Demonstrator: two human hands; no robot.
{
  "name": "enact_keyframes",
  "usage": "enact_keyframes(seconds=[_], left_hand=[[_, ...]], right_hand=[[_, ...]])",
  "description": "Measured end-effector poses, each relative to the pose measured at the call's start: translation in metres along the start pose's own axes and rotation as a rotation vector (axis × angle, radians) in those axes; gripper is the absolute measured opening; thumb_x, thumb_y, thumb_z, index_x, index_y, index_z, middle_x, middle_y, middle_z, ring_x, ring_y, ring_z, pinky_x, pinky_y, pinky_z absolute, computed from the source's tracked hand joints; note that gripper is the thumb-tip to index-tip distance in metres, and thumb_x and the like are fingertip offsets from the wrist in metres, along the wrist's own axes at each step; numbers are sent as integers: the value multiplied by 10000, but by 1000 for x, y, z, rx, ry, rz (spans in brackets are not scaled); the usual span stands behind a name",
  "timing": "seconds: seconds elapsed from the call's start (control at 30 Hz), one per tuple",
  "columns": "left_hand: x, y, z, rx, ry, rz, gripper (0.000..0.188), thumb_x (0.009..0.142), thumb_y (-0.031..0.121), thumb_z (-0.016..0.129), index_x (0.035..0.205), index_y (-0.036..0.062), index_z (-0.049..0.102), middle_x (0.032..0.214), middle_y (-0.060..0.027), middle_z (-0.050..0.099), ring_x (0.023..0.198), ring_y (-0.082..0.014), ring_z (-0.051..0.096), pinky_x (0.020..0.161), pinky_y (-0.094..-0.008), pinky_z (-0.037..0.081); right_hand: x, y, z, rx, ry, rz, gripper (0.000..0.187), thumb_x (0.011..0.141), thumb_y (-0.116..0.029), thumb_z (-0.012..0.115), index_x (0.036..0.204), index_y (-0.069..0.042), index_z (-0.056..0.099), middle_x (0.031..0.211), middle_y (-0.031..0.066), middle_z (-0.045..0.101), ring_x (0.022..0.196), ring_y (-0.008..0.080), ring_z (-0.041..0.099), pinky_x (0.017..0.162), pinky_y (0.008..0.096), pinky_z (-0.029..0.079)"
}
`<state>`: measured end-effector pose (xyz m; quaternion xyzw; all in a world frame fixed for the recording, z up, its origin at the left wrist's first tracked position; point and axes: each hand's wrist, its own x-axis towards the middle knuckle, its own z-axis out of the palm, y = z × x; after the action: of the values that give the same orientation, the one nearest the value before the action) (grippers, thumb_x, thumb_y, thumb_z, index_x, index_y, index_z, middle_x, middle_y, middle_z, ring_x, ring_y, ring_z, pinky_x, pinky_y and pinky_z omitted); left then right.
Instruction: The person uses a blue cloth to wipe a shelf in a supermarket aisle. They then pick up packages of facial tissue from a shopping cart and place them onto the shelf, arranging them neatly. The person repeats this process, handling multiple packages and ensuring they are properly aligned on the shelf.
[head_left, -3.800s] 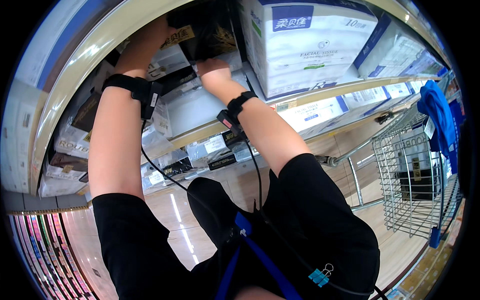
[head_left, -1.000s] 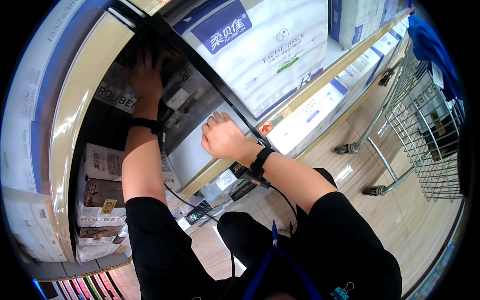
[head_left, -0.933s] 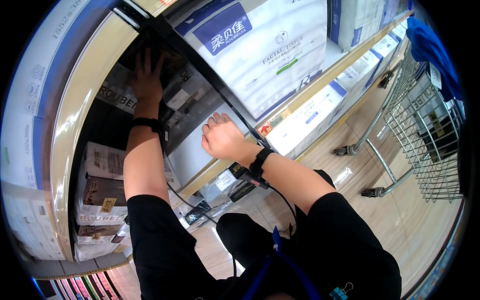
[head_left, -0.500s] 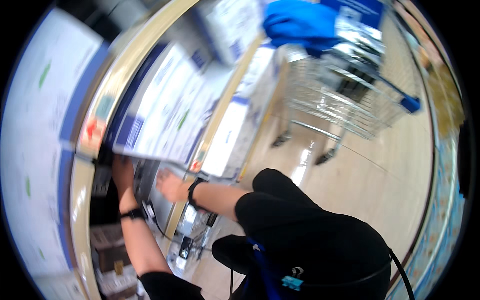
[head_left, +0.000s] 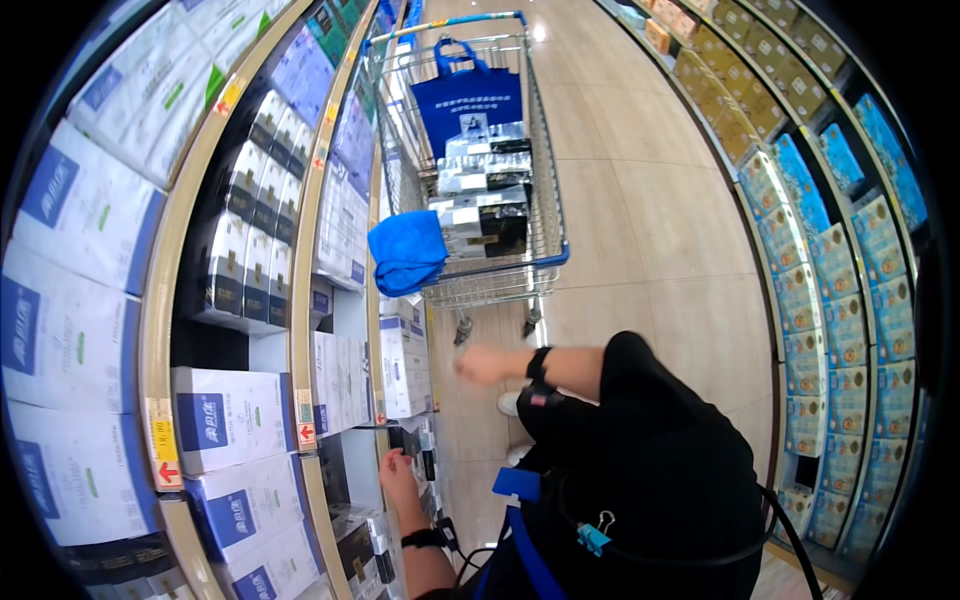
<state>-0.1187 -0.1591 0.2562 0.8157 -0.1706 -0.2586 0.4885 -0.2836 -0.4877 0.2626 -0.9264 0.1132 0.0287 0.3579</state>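
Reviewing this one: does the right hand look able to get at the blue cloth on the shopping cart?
Probably yes: the right hand is blurred but seems empty, and the blue cloth lies at the near left corner of the shopping cart, with nothing visible blocking the way.

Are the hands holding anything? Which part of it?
Nothing is visibly held: the left hand looks empty, and so does the right hand, though it is blurred.
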Motion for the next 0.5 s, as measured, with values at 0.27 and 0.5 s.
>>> enact_keyframes(seconds=[0.27,0.5], left_hand=[[66,140,92,-17,-148,44,209,985,171,528,1037,13,653,778,-31,643,730,-92,579,673,-243,448],[127,252,262,-131,-253,21,223,1000,208,514,1070,54,659,817,-17,663,757,-89,590,672,-235,426]], right_hand=[[-56,110,-190,-14,322,430,277,840,-253,549,900,-39,715,884,222,694,868,404,667,799,491,537],[64,232,-253,-51,171,429,299,811,-204,557,977,10,685,989,260,681,944,418,656,850,492,527]])
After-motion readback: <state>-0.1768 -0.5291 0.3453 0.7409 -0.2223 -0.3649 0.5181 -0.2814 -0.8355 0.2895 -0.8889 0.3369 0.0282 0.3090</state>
